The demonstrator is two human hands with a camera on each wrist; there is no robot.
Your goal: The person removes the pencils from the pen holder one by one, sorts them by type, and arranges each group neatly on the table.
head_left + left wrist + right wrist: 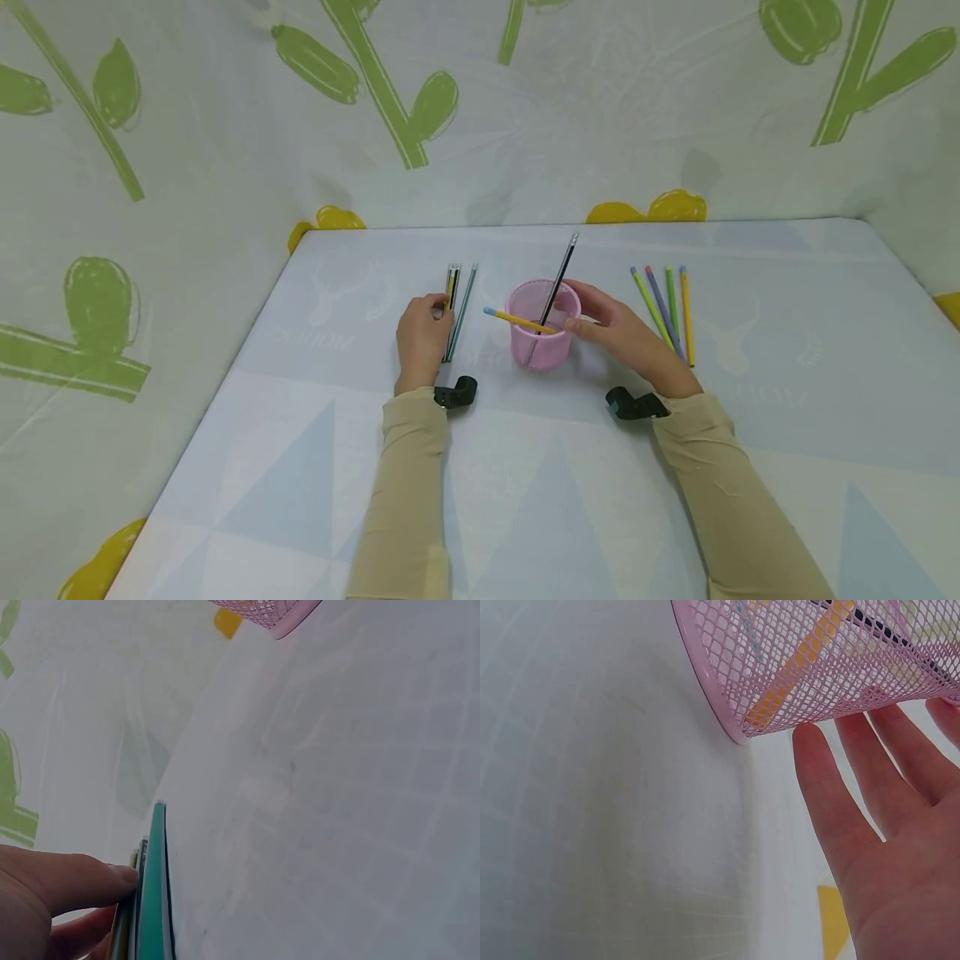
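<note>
A pink mesh pencil cup (543,354) stands upright on the table, holding a black pencil (559,279) and a slanted yellow pencil (513,318) with a blue eraser. My right hand (626,333) holds the cup from the right, thumb at its front rim; in the right wrist view the fingers (829,795) lie against the mesh (802,682). Left of the cup, my left hand (423,337) pinches among the striped and dark pencils (452,287). A teal pencil (465,304) lies beside them; in the left wrist view the thumb (94,881) touches the bunch. How many are pinched is hidden.
To the right of the cup lie several coloured pencils: a lime one (648,300), a purple one (663,310), a green one (671,296) and a yellow one (687,321). The patterned tablecloth (540,517) meets a leaf-printed curtain (525,175) at the back.
</note>
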